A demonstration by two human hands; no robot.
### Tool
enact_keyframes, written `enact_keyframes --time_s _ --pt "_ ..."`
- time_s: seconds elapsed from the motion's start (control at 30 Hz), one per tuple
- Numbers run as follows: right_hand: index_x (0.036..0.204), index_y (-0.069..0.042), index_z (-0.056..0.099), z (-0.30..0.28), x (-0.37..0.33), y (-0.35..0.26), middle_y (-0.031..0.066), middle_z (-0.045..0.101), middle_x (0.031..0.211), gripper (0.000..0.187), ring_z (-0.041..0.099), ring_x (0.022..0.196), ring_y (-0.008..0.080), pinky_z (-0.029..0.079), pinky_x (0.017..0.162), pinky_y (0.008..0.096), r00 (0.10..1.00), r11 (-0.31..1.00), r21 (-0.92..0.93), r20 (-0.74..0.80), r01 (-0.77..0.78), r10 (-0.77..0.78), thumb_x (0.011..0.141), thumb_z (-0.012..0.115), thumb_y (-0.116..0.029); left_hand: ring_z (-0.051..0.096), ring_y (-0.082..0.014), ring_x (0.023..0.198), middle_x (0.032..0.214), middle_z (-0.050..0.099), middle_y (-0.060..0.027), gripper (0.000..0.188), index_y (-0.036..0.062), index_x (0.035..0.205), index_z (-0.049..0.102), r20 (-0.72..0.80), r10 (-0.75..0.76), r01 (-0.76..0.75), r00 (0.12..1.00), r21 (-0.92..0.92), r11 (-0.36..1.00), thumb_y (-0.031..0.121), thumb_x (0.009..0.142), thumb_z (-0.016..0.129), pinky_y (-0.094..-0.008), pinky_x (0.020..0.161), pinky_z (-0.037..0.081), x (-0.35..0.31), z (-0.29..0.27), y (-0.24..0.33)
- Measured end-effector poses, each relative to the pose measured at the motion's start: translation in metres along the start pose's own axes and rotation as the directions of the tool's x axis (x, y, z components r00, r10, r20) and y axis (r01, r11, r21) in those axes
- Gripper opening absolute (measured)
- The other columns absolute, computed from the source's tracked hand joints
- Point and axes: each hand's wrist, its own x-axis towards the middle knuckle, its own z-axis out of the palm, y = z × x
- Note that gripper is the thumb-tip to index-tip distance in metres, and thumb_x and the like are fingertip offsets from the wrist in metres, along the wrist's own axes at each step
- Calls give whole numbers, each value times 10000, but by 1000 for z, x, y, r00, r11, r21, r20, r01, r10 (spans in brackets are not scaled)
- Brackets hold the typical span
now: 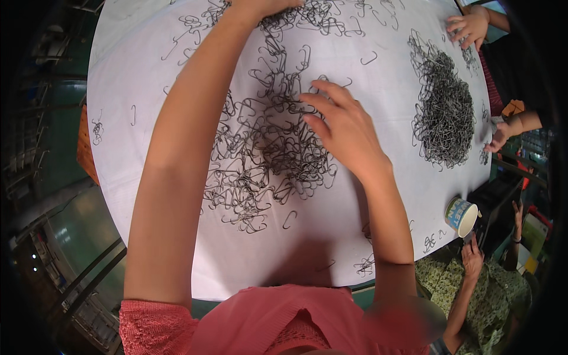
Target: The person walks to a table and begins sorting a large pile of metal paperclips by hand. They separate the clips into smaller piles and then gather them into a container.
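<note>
Loose wire hooks (pixel 290 147) lie left of the right hand (pixel 349 127), its fingers spread, left hand (pixel 263 7) at farther hooks (pixel 334 21), grip impossible to tell, white-topped table (pixel 378 83), denser hook pile (pixel 447 112) rightward, dim room (pixel 89 234) around.

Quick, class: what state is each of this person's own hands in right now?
Left hand: at the far hooks, partly out of frame; cannot be told.
Right hand: open, fingers bent, by the near hooks.
</note>
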Motion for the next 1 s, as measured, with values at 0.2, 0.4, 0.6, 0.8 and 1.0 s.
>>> enact_keyframes --time_s 0.2,0.4,0.6,0.8,1.0 --pt "1172 -83 567 -26 -55 54 154 459 1292 405 461 1183 339 424 933 474 975 961 -168 -70 -220 211 787 673 -152 471 -404 1162 1366 359 -251 876 127 1356 387 61 28 -25 998 -48 999 329 597 774 -415 980 417 31 -4 -26" --pt "1281 -91 467 -23 -64 46 205 334 1393 534 301 1311 420 319 958 658 967 931 -273 11 -242 254 802 671 -213 513 -369 1112 1239 472 -236 796 103 1309 434 -15 37 -36 999 5 999 271 605 765 -406 946 438 23 2 -14" --pt "1295 -91 453 -22 -66 47 216 305 1409 536 278 1320 429 293 969 670 966 932 -265 10 -246 258 817 653 -226 611 -204 835 931 624 -116 525 36 1175 518 232 -46 191 972 -651 735 91 679 680 -307 719 523 14 -76 -9" --pt "1309 -94 439 -22 -66 45 208 304 1414 540 264 1331 420 274 993 654 962 928 -262 7 -263 274 825 640 -224 599 -179 789 877 622 -104 392 -16 1057 552 48 65 -13 997 -697 717 36 680 644 -291 663 503 16 -123 -12" --pt "1310 -97 437 -21 -67 43 209 306 1415 539 263 1332 419 275 990 652 963 928 -269 1 -258 268 827 636 -228 593 -166 786 913 618 -91 445 -7 1097 550 104 24 62 994 -746 664 46 668 657 -293 682 497 16 -128 -29"
